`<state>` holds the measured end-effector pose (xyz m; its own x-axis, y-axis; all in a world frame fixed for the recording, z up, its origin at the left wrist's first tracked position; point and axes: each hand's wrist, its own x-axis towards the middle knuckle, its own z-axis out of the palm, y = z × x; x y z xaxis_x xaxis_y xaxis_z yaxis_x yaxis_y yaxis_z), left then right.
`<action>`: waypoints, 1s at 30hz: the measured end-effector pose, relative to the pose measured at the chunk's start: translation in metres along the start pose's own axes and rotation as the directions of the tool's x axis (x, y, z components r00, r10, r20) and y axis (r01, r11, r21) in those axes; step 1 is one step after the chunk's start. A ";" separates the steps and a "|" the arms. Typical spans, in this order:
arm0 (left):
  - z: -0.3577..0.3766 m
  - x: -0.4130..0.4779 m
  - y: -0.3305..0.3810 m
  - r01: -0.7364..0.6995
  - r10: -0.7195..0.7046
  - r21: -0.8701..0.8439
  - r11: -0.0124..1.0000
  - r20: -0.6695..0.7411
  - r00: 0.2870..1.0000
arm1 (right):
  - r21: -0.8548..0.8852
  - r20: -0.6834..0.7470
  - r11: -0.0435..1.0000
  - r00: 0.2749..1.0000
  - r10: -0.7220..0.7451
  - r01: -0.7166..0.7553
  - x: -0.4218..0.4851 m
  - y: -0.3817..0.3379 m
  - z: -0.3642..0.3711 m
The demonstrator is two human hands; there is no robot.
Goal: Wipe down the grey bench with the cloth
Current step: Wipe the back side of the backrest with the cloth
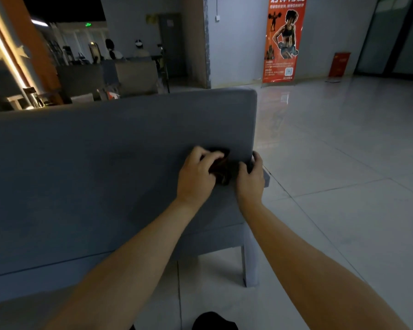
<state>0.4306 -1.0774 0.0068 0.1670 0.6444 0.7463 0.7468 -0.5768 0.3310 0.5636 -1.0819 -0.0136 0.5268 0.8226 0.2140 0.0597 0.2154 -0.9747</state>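
- At the bottom edge, something dark and rounded shows over the pale floor tiles; it belongs to the person, but I cannot tell which part it is.
- Two bare forearms reach up and away from the person toward the grey bench, which stands on the tiles with one grey leg under its right end.
- The left hand lies on the bench's broad padded face, close to the right edge. Its fingers are curled over a dark cloth and hold it bunched against the fabric.
- The cloth is a small, crumpled, brownish-dark wad between the two hands, touching the bench near its right edge, about halfway up the padded face.
- The right hand is just beside the cloth, at the very right edge of the bench. Its fingers wrap round that edge while the thumb rests on the front face, so the hand grips the bench itself.
- I cannot tell whether the padded face is the seat or the back.
- Past the bench's right end the glossy tiles run on to a grey wall.
- An orange poster with a fitness figure hangs on that wall, and a small red box stands on the floor to its right.
- Beyond the bench's top edge, far off to the left, a counter stands with two people behind it, under a green lit sign.
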 end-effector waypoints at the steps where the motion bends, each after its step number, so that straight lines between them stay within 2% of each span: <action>1: -0.004 0.014 0.009 -0.044 0.044 0.005 0.999 -0.062 0.997 | 0.022 -0.014 1.000 1.000 0.003 -0.003 0.001 -0.001 0.001; 3: -0.004 0.036 0.021 -0.094 0.098 0.042 0.995 -0.108 0.989 | 0.056 -0.036 0.998 0.999 0.010 -0.008 0.001 0.000 0.005; 6: 0.013 0.042 0.025 -0.084 0.093 0.086 0.993 -0.112 0.989 | 0.080 -0.078 0.997 0.997 -0.002 0.008 0.001 0.002 0.006; 13: 0.046 0.030 0.001 -0.140 0.142 0.086 0.986 -0.018 0.990 | 0.107 -0.112 0.987 0.987 -0.111 0.123 0.004 0.022 0.013; 16: 0.057 0.010 -0.006 -0.137 0.132 0.064 0.988 0.077 0.988 | 0.064 -0.119 0.985 0.981 -0.153 0.161 0.003 0.029 0.017; 18: 0.064 -0.009 -0.014 -0.039 0.034 0.019 0.999 0.199 0.979 | 0.033 -0.096 0.986 0.982 -0.161 0.165 0.001 0.033 0.018; 21: 0.070 -0.044 -0.027 0.075 -0.094 0.069 0.995 0.352 0.931 | -0.003 -0.035 0.992 0.991 -0.129 0.129 -0.003 0.037 0.015; 24: 0.064 -0.064 -0.025 0.101 -0.120 0.067 0.993 0.444 0.888 | -0.032 0.024 0.994 0.994 -0.104 0.105 -0.008 0.032 0.007; 27: 0.050 -0.048 -0.016 0.073 -0.097 0.073 0.995 0.417 0.904 | -0.050 0.031 0.995 0.996 -0.084 0.085 -0.006 0.028 0.002; 28: 0.039 -0.039 -0.013 0.069 -0.081 0.048 0.996 0.355 0.931 | -0.046 0.036 0.996 0.996 -0.078 0.080 -0.007 0.026 0.002; 30: 0.013 -0.010 -0.007 0.009 -0.015 0.045 0.999 0.144 0.989 | -0.037 0.023 0.995 0.995 -0.092 0.093 -0.008 0.025 0.006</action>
<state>0.4320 -1.0738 -0.0103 0.2468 0.7188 0.6500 0.7766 -0.5479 0.3111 0.5558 -1.0797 -0.0397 0.4995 0.8110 0.3045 0.1397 0.2715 -0.9522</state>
